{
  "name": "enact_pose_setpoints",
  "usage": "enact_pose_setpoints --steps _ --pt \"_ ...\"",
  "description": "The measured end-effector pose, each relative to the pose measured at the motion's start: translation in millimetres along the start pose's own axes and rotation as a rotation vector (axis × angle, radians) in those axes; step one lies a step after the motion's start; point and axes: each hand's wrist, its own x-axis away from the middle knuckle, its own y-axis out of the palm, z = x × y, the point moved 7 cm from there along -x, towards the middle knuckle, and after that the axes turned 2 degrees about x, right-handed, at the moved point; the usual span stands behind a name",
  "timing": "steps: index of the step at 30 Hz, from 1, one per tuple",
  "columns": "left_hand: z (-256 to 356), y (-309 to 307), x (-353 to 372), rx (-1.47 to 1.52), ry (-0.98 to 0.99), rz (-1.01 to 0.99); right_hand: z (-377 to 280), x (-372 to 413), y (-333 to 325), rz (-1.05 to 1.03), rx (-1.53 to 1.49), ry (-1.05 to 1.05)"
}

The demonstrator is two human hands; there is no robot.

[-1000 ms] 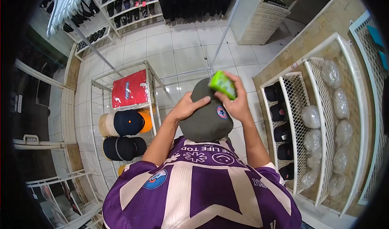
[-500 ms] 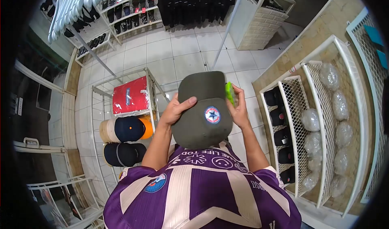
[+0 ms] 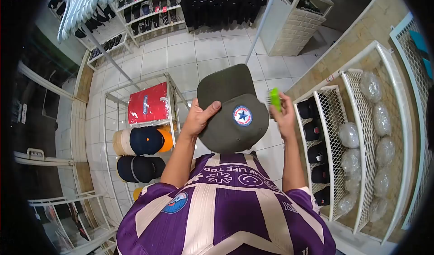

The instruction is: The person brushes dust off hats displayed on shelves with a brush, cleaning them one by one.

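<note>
An olive-green cap [image 3: 226,85] with a round star patch on its front is held up before my chest, brim pointing away from me. My left hand [image 3: 202,117] grips its left side, the thumb lying on top near where brim and crown meet. To the right of the cap, my right hand [image 3: 283,115] is closed around a bright green brush [image 3: 274,99]. The bristles face left toward the cap, with a small gap between them.
At the left, a white wire rack [image 3: 108,119] carries a red packaged item [image 3: 148,105] and several caps [image 3: 147,141]. White mesh shelves [image 3: 332,115] at the right hold dark caps and plastic-wrapped bundles [image 3: 370,87]. White hangers [image 3: 86,11] hang at upper left.
My right hand has drawn the brush away from the cap's edge to the right. The cap has tilted and shifted slightly, its brim turning a little to the left.
</note>
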Motion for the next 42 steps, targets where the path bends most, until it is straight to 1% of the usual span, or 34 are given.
enact_pose_setpoints --steps 1,3,4,5,6,7,9,11,12,13,14,15,17,18,20,21,23,24,25,26,27,28,29,30,31,32,33,35,36,37,39,40,41,42 --pt "-2.8 -0.2 -0.1 -0.012 -0.001 -0.018 -4.5 2.1 -3.9 -0.007 0.003 0.008" --pt "-9.7 2.8 -0.9 -0.041 -0.01 -0.074 -18.5 8.5 -8.7 -0.06 -0.681 -0.004" --pt "-14.8 6.5 -0.4 -0.04 -0.018 -0.084 -20.3 10.9 -4.7 -0.122 -0.713 -0.017" --pt "-19.2 8.9 0.1 -0.026 -0.001 -0.049 -12.8 14.1 -9.0 -0.105 -0.713 -0.024" --pt "-22.9 10.4 1.3 -0.013 0.012 -0.013 -6.7 19.1 -2.4 -0.147 -0.778 0.046" --pt "-28.3 14.4 2.4 -0.014 -0.003 -0.026 -1.9 25.2 2.6 -0.189 -0.842 0.119" --pt "-36.4 23.1 6.2 0.005 0.043 -0.064 -1.5 32.2 -0.3 -0.148 -0.828 0.123" --pt "-46.5 13.3 11.5 -0.025 -0.045 -0.037 -0.4 39.8 -5.8 -0.082 -0.78 0.135" --pt "-54.1 12.9 10.1 -0.109 -0.12 -0.125 -8.6 43.4 -7.9 -0.038 -0.766 0.126" --pt "-61.4 16.9 12.3 -0.196 -0.192 -0.221 -9.6 47.2 -12.6 -0.043 -0.761 0.138" --pt "-58.8 19.5 14.8 -0.286 -0.138 -0.231 -13.8 47.1 -20.3 -0.055 -0.544 0.092" --pt "-55.2 23.4 19.2 -0.474 -0.133 -0.26 -23.8 44.0 -23.5 -0.072 -0.329 0.037" --pt "-53.4 35.7 31.2 -0.679 -0.227 -0.304 -41.8 42.6 -22.3 -0.081 -0.225 -0.003" --pt "-48.6 43.9 35.0 -0.682 -0.211 -0.295 -44.9 40.1 -22.4 -0.091 -0.186 -0.014" --pt "-48.7 66.4 48.9 -0.663 -0.241 -0.386 -50.6 40.8 -25.2 -0.108 -0.147 -0.03" --pt "-48.2 73.1 52.2 -0.666 -0.229 -0.38 -52.5 41.6 -29.3 -0.093 -0.123 -0.027" --pt "-54.9 93.7 68.4 -0.474 -0.3 -0.502 -57.0 48.0 -36.8 -0.094 -0.098 -0.027" --pt "-55.2 106.1 77.8 -0.413 -0.305 -0.588 -62.5 54.2 -41.6 -0.105 -0.042 -0.046" --pt "-60.8 115.6 83.8 -0.412 -0.301 -0.581 -66.7 60.4 -46.9 -0.112 0.013 -0.068" --pt "-70.1 128.6 91.1 -0.432 -0.316 -0.617 -68.0 66.7 -50.8 -0.134 0.07 -0.107" --pt "-79.2 142.9 100.2 -0.451 -0.337 -0.656 -68.0 73.8 -58.0 -0.108 0.2 -0.158" --pt "-77.8 154.0 108.2 -0.505 -0.317 -0.55 -69.1 79.6 -67.6 -0.082 0.251 -0.161" --pt "-83.9 165.6 114.1 -0.511 -0.321 -0.558 -70.8 87.0 -78.3 -0.051 0.3 -0.162" --pt "-95.3 170.9 119.7 -0.484 -0.396 -0.499 -74.9 97.0 -89.1 -0.041 0.295 -0.156" --pt "-108.4 174.4 125.8 -0.455 -0.469 -0.437 -94.4 109.9 -98.5 0.014 0.542 -0.324" --pt "-127.1 172.7 131.0 -0.434 -0.404 -0.381 -112.3 125.2 -104.4 0.067 0.789 -0.488" --pt "-135.9 178.4 139.0 -0.439 -0.414 -0.381 -120.7 137.9 -111.0 0.069 0.783 -0.479" --pt "-141.2 195.9 154.4 -0.351 -0.309 -0.41 -128.7 167.0 -98.6 -0.264 0.606 -0.524" --pt "-142.7 204.5 164.3 -0.302 -0.342 -0.411 -123.4 172.4 -100.2 -0.269 0.634 -0.534" --pt "-147.3 207.3 172.8 -0.305 -0.357 -0.405 -120.3 169.5 -111.0 -0.199 0.647 -0.553" --pt "-155.4 209.7 185.2 -0.375 -0.327 -0.365 -109.8 155.8 -138.3 -0.084 0.699 -0.468" --pt "-162.2 209.0 190.9 -0.312 -0.355 -0.299 -108.3 156.8 -149.2 -0.009 0.745 -0.42" --pt "-164.1 213.9 193.9 -0.318 -0.357 -0.31 -110.8 165.4 -152.2 0.004 0.745 -0.419" --pt "-166.7 217.5 193.7 -0.292 -0.372 -0.284 -118.5 175.1 -147.8 -0.06 0.631 -0.436"
